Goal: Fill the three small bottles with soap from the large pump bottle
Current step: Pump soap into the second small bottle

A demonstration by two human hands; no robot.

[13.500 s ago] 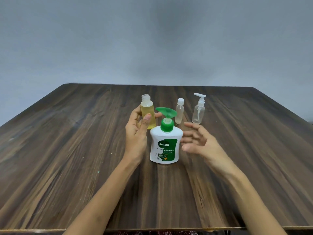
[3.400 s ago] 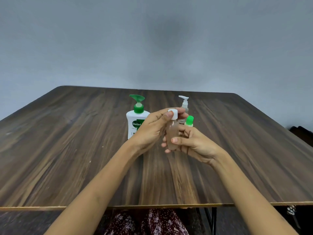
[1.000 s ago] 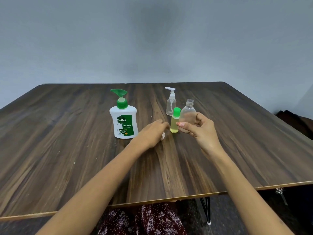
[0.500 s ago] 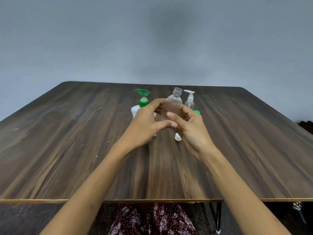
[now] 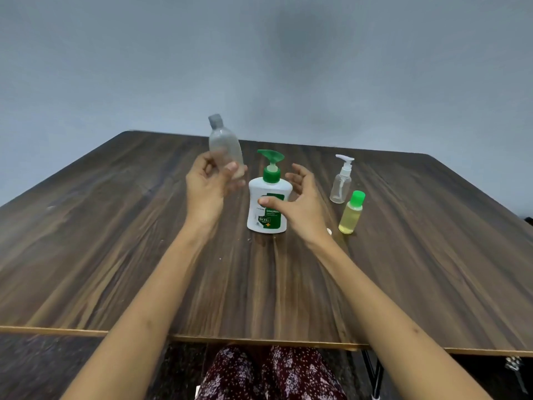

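My left hand [image 5: 208, 187] grips a clear uncapped small bottle [image 5: 224, 145] by its lower end, raised above the table and tilted slightly left. The white pump bottle with a green pump [image 5: 268, 197] stands upright on the table. My right hand [image 5: 300, 203] is open beside it, thumb across its label and fingers spread by its neck. To the right stand a clear small bottle with a white pump [image 5: 341, 183] and a small green-capped bottle of yellow liquid [image 5: 352, 212]. A white cap [image 5: 329, 231] lies by my right wrist.
The dark wooden table [image 5: 115, 255] stretches wide on both sides of the bottles. Its front edge [image 5: 259, 340] runs just above my lap. A grey wall rises behind the far edge. A black table leg [image 5: 375, 373] shows below on the right.
My left hand has taken the clear bottle and lifted it up to the left. My right hand let go of it and moved to the pump bottle.
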